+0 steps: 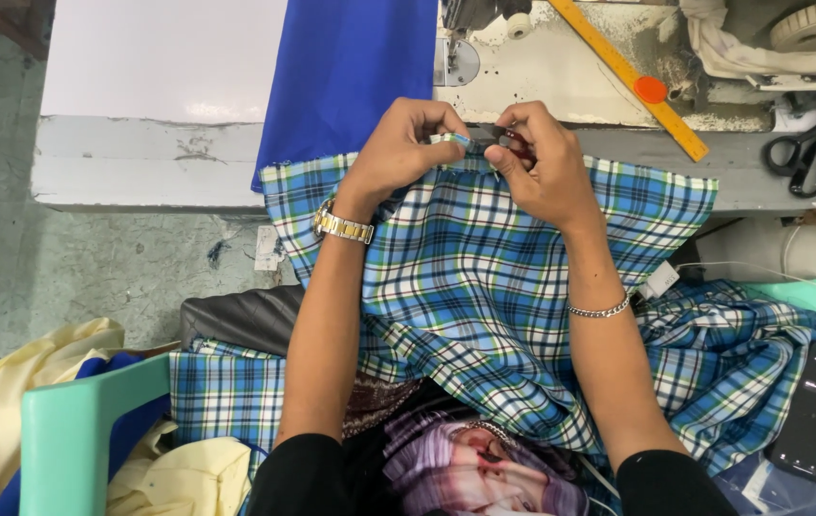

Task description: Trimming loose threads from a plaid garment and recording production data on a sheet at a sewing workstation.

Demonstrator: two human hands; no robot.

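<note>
There is only 1 view. The camera sits on the person's head and looks almost straight down. It is close to the 2 arms and looks past them to the sewing table (140,162) edge and the floor (93,268) beside it.

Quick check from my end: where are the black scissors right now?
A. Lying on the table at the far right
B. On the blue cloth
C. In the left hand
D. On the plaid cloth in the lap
A: the black scissors lie on the table at the far right, apart from both hands, which pinch the top edge of the plaid cloth.
</note>
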